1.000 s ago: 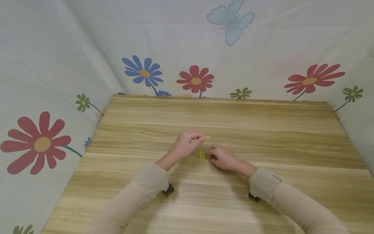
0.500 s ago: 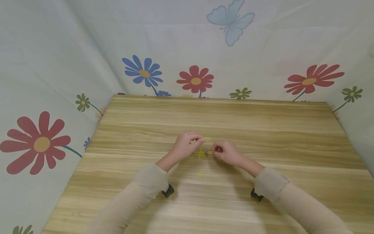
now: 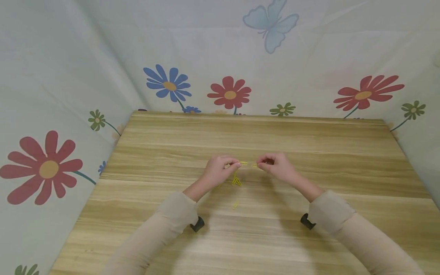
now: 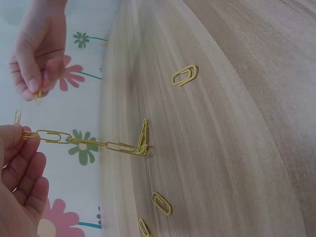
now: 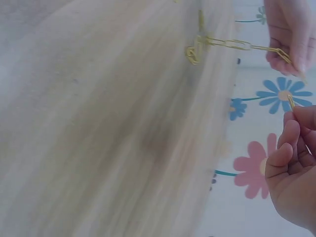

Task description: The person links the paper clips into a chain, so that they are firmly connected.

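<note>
My left hand [image 3: 219, 169] pinches the top of a chain of linked yellow paper clips [image 4: 89, 142]. The chain hangs down to the table, where its lower links lie in a small heap [image 3: 236, 181]. From the left fingertips one end clip [image 3: 243, 163] sticks out to the right. Opposite it, my right hand [image 3: 281, 168] pinches a single yellow paper clip [image 5: 291, 101] between thumb and forefinger, its tip pointing at the left hand. A small gap separates the two clips in the head view.
Loose yellow paper clips lie on the wooden table [image 3: 268, 236]: one clip [image 4: 184, 75] nearer the body, another clip [image 4: 162, 203] and a further clip [image 4: 143, 228] on the left hand's side. A flower-printed curtain [image 3: 309, 57] surrounds the back and sides.
My right hand has lifted a paper clip from beside the heap and moved up and away to the right, level with the left hand. The left hand has stayed nearly still, holding the chain.
</note>
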Action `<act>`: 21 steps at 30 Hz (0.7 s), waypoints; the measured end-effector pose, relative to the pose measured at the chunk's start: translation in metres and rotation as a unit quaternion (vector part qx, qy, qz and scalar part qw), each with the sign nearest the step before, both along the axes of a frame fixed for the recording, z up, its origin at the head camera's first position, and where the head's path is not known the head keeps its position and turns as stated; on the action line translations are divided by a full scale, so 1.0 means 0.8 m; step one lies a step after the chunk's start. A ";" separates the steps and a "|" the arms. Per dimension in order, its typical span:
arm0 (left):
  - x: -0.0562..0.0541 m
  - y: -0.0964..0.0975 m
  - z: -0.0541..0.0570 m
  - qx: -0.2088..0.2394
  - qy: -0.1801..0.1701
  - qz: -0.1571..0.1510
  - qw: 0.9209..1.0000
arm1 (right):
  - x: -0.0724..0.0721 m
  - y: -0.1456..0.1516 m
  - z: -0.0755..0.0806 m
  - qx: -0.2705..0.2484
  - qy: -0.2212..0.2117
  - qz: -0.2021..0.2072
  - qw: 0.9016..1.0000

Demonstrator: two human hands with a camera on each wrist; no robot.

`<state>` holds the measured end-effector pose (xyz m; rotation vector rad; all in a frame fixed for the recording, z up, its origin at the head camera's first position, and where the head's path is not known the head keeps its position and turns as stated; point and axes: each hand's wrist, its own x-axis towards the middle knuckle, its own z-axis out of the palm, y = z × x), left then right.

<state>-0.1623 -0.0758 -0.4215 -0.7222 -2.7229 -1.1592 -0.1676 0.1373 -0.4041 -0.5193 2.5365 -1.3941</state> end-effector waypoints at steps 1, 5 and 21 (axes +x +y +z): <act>0.000 0.000 0.000 -0.001 0.004 0.001 1.000 | 0.002 -0.001 0.008 0.000 -0.003 -0.003 1.000; 0.000 0.001 0.000 -0.003 0.015 -0.001 1.000 | 0.005 -0.003 0.024 -0.001 0.000 -0.002 1.000; 0.003 0.005 -0.003 -0.037 0.068 -0.011 0.997 | -0.003 -0.013 0.024 -0.022 0.020 0.014 0.999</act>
